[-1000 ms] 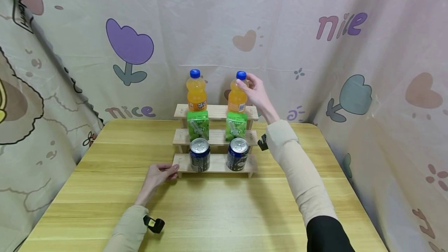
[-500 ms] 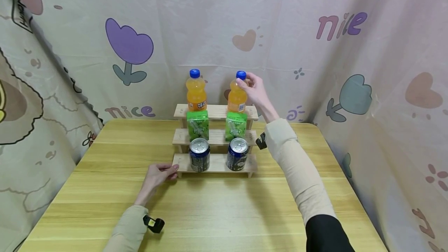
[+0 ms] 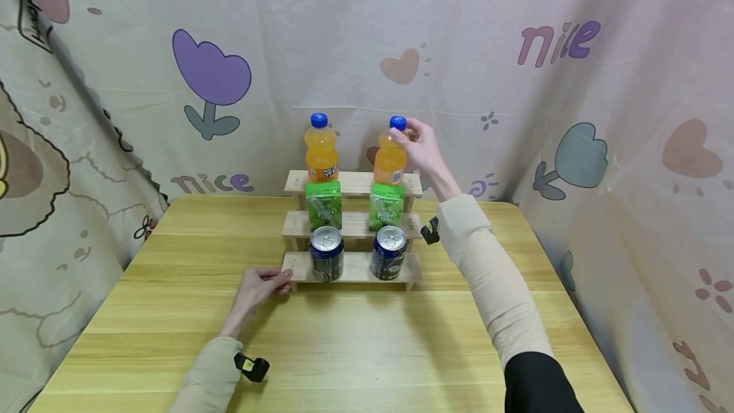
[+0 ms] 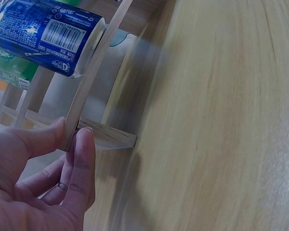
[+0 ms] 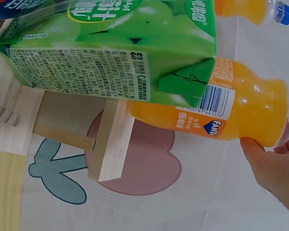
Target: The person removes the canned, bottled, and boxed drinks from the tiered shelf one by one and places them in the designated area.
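Observation:
A three-step wooden rack stands on the table with drinks in two columns. My left hand pinches the left end of its lowest step between thumb and fingers, as the left wrist view shows up close. At the top right, my right hand grips an orange soda bottle by its neck, just under the blue cap. That bottle is upright on the top step. A second orange soda bottle stands at top left. Two green juice boxes occupy the middle step, and two dark blue cans the lowest.
The wooden table extends in front and to both sides of the rack. A patterned curtain hangs close behind it and along both sides. Directly in front of the right bottle is a juice box.
My right hand and the right orange soda bottle have shifted slightly to the right along the top step. The left hand keeps its pinch on the lowest step.

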Demonstrator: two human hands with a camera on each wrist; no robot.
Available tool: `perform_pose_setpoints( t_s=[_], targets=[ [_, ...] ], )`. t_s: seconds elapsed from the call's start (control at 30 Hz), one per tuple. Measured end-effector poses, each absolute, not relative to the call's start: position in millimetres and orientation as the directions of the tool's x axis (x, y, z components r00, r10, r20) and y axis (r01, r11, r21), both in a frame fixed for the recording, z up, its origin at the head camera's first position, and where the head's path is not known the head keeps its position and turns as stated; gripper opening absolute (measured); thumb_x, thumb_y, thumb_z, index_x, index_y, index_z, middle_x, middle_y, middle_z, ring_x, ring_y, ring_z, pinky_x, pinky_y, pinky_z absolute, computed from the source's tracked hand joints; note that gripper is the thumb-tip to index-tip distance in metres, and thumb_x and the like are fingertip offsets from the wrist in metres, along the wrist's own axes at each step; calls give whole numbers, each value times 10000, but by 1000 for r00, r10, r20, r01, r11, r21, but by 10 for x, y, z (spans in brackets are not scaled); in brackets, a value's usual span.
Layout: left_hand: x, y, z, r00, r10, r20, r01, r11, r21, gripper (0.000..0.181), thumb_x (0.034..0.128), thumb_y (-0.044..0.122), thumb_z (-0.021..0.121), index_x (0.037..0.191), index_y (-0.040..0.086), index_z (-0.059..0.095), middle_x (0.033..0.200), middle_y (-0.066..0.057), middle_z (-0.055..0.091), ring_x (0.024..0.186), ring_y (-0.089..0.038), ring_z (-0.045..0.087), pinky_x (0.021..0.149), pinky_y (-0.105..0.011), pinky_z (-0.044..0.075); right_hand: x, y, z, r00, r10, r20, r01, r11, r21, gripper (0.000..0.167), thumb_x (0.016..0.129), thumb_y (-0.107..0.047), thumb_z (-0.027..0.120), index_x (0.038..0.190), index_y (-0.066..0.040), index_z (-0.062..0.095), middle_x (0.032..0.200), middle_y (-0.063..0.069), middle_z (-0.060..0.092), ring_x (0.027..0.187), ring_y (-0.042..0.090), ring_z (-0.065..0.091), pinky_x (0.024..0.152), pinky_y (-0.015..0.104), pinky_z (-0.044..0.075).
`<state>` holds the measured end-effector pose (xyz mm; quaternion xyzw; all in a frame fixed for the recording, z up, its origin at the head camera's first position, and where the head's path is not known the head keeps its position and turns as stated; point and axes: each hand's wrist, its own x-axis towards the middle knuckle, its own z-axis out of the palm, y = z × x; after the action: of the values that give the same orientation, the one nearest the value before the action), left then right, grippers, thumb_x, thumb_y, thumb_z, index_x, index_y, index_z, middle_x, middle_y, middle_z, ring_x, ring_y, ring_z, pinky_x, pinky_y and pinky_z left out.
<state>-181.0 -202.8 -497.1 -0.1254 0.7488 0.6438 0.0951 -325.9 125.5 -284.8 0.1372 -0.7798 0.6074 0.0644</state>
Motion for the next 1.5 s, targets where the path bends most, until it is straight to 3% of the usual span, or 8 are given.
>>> perform_pose_setpoints(
  t_s=[0.2, 0.5, 0.7, 0.9, 1.13, 1.5],
  targets=[
    [-1801, -2026, -4967, -947, -68, -314, -320, 130, 938, 393, 960, 103, 687, 1202, -190, 590, 849, -61, 755, 671, -57, 701, 677, -187, 644, -3217, 1304, -2783, -966, -112, 233, -252, 203, -946, 384, 1028, -174, 585, 1356, 24, 556, 1307, 200, 608, 1054, 176, 580, 1099, 382, 499],
    [-1790, -2029, -4960, -947, -65, -314, -320, 133, 938, 405, 958, 110, 692, 1213, -187, 588, 865, -66, 759, 684, -67, 709, 700, -211, 653, -3150, 1493, -2724, -970, -106, 220, -233, 129, -964, 382, 1017, -153, 602, 1342, 42, 553, 1069, -70, 591, 1022, 125, 566, 1098, 381, 469],
    [-1786, -2030, -4955, -946, -64, -317, -323, 137, 936, 402, 959, 112, 690, 1217, -178, 588, 849, -39, 751, 687, -66, 707, 706, -215, 654, -3121, 1664, -2713, -969, -82, 232, -239, 99, -966, 330, 997, -129, 629, 1291, 20, 597, 1088, -52, 603, 1026, 125, 574, 1186, 438, 425],
    [-1789, -2031, -4954, -948, -63, -313, -319, 142, 937, 389, 960, 94, 683, 1218, -181, 588, 855, -41, 750, 686, -67, 707, 706, -213, 654, -3072, 1854, -2707, -971, -59, 231, -236, 96, -967, 245, 984, -149, 654, 1219, -79, 659, 1170, -8, 620, 1069, 116, 582, 1228, 474, 390],
    [-1779, -2031, -4945, -945, -61, -321, -327, 141, 935, 399, 959, 111, 689, 1221, -173, 590, 867, -53, 750, 699, -74, 708, 712, -216, 655, -3015, 2099, -2752, -975, -11, 224, -223, 136, -965, 228, 972, -180, 677, 1189, -109, 680, 1109, -69, 634, 1070, 105, 583, 1244, 498, 373],
    [-1785, -2033, -4953, -949, -55, -311, -316, 142, 938, 397, 960, 108, 688, 1222, -175, 594, 876, -76, 758, 688, -72, 705, 708, -224, 656, -2938, 2468, -2926, -985, 69, 161, -145, 190, -971, 409, 963, -268, 686, 1324, -88, 616, 1235, -21, 646, 1122, 112, 567, 1265, 475, 360]
  ],
)
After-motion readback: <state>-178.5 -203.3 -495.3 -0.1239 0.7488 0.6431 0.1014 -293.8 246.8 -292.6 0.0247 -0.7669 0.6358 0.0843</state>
